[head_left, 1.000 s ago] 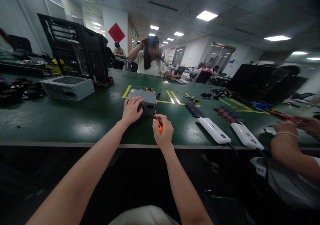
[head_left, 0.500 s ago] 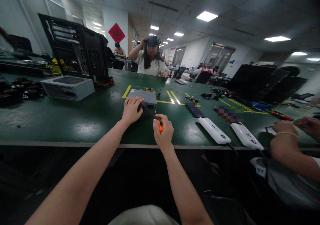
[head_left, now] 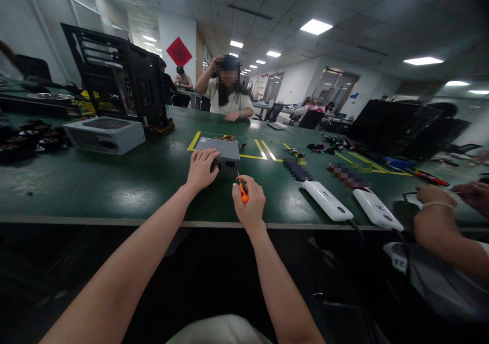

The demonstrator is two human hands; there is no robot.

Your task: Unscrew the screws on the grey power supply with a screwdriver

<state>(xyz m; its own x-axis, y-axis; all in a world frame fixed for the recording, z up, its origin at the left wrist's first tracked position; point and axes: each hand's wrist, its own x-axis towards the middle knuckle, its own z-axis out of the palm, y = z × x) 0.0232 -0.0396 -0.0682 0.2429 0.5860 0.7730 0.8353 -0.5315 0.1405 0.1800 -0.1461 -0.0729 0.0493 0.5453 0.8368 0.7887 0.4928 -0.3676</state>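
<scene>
On the green workbench (head_left: 126,186) a small grey metal computer power supply (head_left: 226,150) lies with its socket side toward me. My left hand (head_left: 203,168) grips its near left corner, fingers over the top and thumb at the front face. A screwdriver (head_left: 243,193) with an orange and black handle is held in my right hand (head_left: 250,201), fingers wrapped round it. Its thin shaft points up toward the front right corner of the power supply. Whether the tip touches a screw is too small to tell.
At the left stand a larger grey power supply (head_left: 107,136) and an open black computer case (head_left: 118,74). Two white power banks (head_left: 327,200) lie to the right. A co-worker's hands (head_left: 437,195) are at the far right; another person (head_left: 229,91) sits opposite.
My right hand and the screwdriver have shifted very slightly; my left hand stays on the power supply. The person opposite has moved a hand on the bench toward my left.
</scene>
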